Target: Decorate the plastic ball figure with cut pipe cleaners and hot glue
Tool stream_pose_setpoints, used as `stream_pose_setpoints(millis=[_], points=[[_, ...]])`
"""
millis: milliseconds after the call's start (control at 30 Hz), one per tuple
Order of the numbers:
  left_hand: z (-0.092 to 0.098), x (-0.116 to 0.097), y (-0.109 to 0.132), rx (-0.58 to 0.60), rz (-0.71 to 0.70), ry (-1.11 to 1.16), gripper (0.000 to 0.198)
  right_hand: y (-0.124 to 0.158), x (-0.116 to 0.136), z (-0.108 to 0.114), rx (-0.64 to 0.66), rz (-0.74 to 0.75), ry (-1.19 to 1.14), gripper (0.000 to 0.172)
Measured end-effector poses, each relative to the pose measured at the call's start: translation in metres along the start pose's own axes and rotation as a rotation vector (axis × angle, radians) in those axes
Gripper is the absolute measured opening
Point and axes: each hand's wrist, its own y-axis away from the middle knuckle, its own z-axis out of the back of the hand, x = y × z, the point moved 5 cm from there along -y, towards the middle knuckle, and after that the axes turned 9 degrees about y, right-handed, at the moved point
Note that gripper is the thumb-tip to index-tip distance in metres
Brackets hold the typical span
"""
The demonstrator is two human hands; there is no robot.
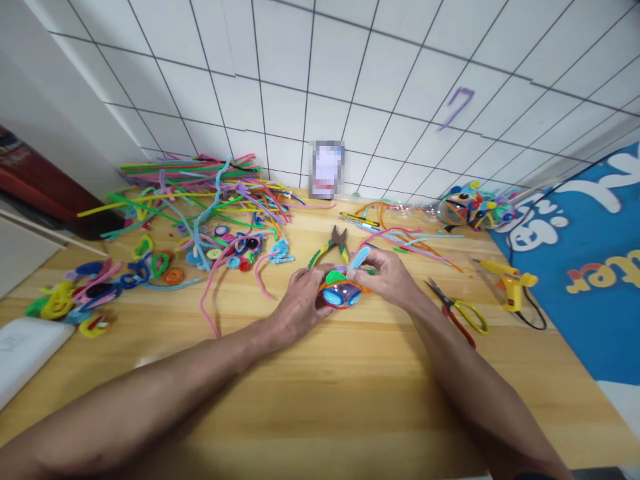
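My left hand (301, 301) is closed around the left side of a small clear ball (342, 297) trimmed with orange, green and blue pipe cleaners. At the ball's upper right, my right hand (387, 275) pinches a light blue pipe-cleaner piece (359, 258), folded into a narrow loop. Its lower end meets the top of the ball, though my fingers hide whether it is attached. Just behind both hands lie pliers (339, 239) with green and yellow handles, jaws pointing away from me.
Loose pipe cleaners (190, 167) heap at the back left, with coiled shapes (95, 290) nearer. To the right lie scissors (455, 308) and a yellow glue gun (511, 283). A decorated clear ball (457, 208) sits at the back right. A phone (327, 170) leans against the tiled wall.
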Motion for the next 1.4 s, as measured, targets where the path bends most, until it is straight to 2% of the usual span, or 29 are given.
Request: stream_pose_setpoints(millis=[400, 633, 833, 1400], points=[[-0.0004, -0.0002, 0.0007, 0.016, 0.007, 0.018, 0.067, 0.0024, 0.0016, 0.0009, 0.004, -0.008, -0.013, 0.013], [0.0019, -0.0062, 0.0020, -0.010, -0.047, 0.012, 0.068, 0.0045, -0.0003, 0.0020, 0.018, -0.020, 0.063, 0.013], [0.0005, -0.0071, 0.0033, 0.005, -0.017, 0.007, 0.073, 0.0060, -0.0007, 0.0022, 0.041, -0.034, 0.066, 0.013], [0.0012, -0.0089, 0.0035, 0.001, -0.010, -0.013, 0.071, 0.0038, 0.0089, 0.0027, 0.011, 0.062, 0.015, 0.008]])
